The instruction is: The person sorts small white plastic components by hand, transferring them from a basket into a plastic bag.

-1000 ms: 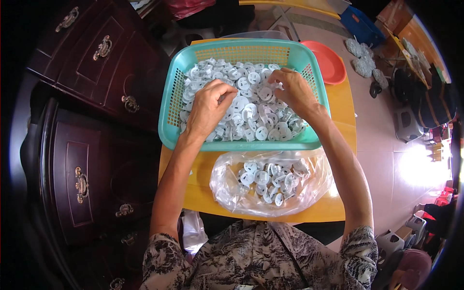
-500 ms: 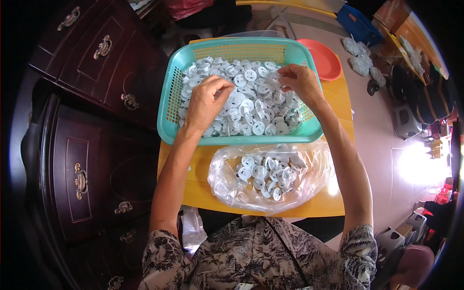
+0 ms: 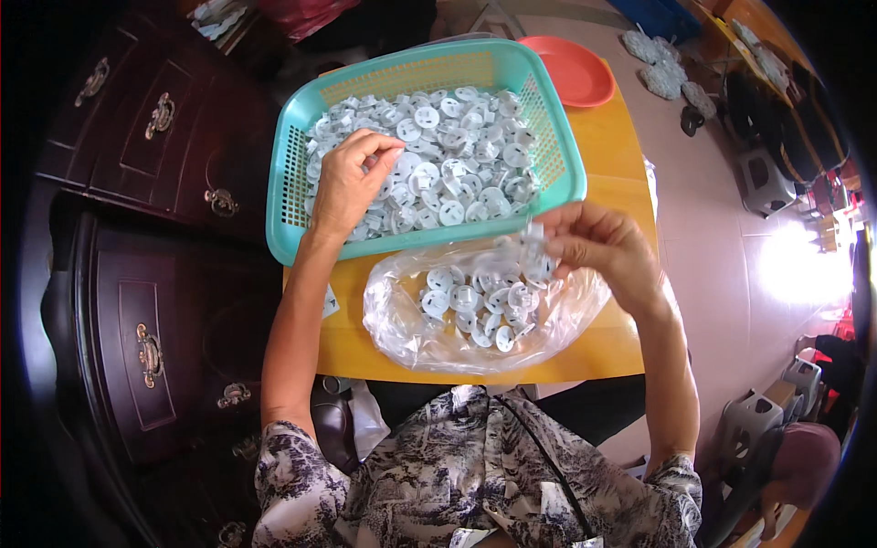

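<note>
Seemingly mid-transfer, right hand [image 3: 614, 254] is holding whitish round plastic pieces [image 3: 537, 263], needing release into crumpled clear-plastic bag [image 3: 391, 321]; left hand [image 3: 349, 181] is pinching.

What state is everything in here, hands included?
Green basket: heaped with loose white pieces.
Clear bag: crumpled, partly filled.
Left hand: fingers bent above the heap; grip unclear.
Right hand: holding white pieces, blurred, above the bag.
Red dish: right side up.
Cabinet drawers: shut.

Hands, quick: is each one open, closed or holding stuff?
Left hand: curled; can't tell if it holds anything.
Right hand: holding white plastic pieces.
</note>
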`<state>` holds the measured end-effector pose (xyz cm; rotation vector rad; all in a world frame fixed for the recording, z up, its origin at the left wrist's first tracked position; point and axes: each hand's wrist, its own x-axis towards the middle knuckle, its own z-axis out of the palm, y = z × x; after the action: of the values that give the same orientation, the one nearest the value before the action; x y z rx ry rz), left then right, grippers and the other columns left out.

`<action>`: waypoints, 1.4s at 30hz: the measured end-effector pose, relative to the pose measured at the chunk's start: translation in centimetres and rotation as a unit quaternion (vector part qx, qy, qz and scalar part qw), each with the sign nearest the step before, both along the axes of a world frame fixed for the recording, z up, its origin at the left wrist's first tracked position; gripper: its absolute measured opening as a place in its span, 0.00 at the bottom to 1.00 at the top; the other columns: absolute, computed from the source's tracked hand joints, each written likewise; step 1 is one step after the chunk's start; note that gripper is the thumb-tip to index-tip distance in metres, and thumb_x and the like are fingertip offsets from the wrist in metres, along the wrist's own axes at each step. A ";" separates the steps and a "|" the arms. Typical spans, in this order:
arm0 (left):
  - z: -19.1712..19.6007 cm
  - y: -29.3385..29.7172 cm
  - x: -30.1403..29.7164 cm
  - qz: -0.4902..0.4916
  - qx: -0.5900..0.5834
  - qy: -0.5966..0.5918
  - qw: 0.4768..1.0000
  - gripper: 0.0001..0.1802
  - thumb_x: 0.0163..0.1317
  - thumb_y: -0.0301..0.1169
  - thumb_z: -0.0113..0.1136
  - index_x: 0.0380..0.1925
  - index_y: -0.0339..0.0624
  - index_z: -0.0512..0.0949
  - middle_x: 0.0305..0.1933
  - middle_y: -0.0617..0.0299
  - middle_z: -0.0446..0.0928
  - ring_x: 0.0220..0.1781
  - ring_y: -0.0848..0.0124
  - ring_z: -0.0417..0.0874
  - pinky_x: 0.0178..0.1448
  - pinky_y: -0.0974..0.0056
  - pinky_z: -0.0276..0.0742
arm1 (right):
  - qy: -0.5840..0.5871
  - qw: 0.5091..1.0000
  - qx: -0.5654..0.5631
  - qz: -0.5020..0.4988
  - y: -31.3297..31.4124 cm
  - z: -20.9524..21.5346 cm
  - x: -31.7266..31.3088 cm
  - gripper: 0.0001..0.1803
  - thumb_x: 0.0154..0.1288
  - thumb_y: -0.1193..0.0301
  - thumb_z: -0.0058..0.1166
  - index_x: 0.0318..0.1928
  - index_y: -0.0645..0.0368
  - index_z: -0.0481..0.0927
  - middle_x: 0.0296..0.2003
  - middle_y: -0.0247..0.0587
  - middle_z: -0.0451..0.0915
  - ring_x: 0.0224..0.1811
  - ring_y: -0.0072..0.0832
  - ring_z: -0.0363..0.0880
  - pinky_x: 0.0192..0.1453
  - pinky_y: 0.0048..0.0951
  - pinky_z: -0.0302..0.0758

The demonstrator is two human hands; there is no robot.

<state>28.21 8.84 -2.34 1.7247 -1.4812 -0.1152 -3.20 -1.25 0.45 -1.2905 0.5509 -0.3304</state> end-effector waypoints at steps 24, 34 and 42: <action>-0.9 -8.6 -1.7 -0.188 0.167 -0.171 0.953 0.16 0.49 0.24 0.70 0.40 0.38 0.82 0.42 0.54 0.77 0.51 0.54 0.77 0.58 0.54 0.73 | 0.116 0.867 -0.481 -0.058 -2.1 1.5 4.1 0.05 0.60 0.79 0.59 0.38 0.64 0.82 0.35 0.51 0.82 0.37 0.42 0.84 0.42 0.41 0.79; 3.6 -4.0 -3.9 -0.148 0.114 -0.089 0.978 0.15 0.52 0.24 0.71 0.42 0.41 0.83 0.40 0.58 0.78 0.43 0.64 0.80 0.44 0.63 0.78 | 0.210 0.713 -0.669 0.031 -6.5 -4.5 11.7 0.19 0.56 0.82 0.57 0.49 0.55 0.83 0.50 0.47 0.76 0.52 0.49 0.79 0.53 0.42 0.81; 2.5 4.6 -11.0 -0.292 0.125 0.016 0.948 0.14 0.56 0.30 0.70 0.44 0.44 0.83 0.44 0.60 0.76 0.49 0.63 0.79 0.51 0.61 0.80 | 0.238 0.713 -0.659 -0.007 -6.2 -5.3 11.4 0.18 0.59 0.82 0.53 0.49 0.53 0.80 0.46 0.43 0.73 0.55 0.47 0.75 0.57 0.46 0.77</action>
<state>17.21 13.45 0.15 1.4050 -1.9790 -0.6623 8.20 -7.47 -4.84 -2.8359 0.7842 -0.4130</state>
